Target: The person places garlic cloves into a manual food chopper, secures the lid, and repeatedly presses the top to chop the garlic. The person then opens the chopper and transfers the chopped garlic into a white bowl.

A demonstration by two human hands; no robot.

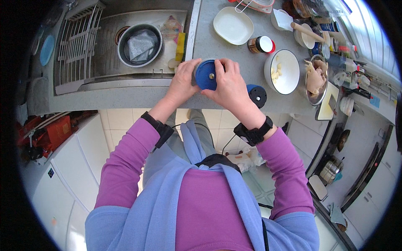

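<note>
Both of my hands grip a round container with a blue disc-shaped top [205, 75] above the counter's front edge. My left hand [185, 77] holds its left side, and my right hand [228, 80] has its fingers on the right side and over the rim. A small metal piece shows at the disc's middle. Just right of my right hand stands a blue and black cylindrical device [257, 96] with a white button. Farther right is a white bowl [290, 72] with peeled garlic cloves in it. Beside that, a metal dish [323, 91] holds a raw plucked bird [315, 78].
At left, the sink [106, 18] holds a metal pot [139, 64] with a silvery packet inside; a yellow sponge [180, 47] is at its edge. An empty white dish [234, 25], an open jar [259, 44], and a cutting board [325, 113] with a dark blade lie on the counter.
</note>
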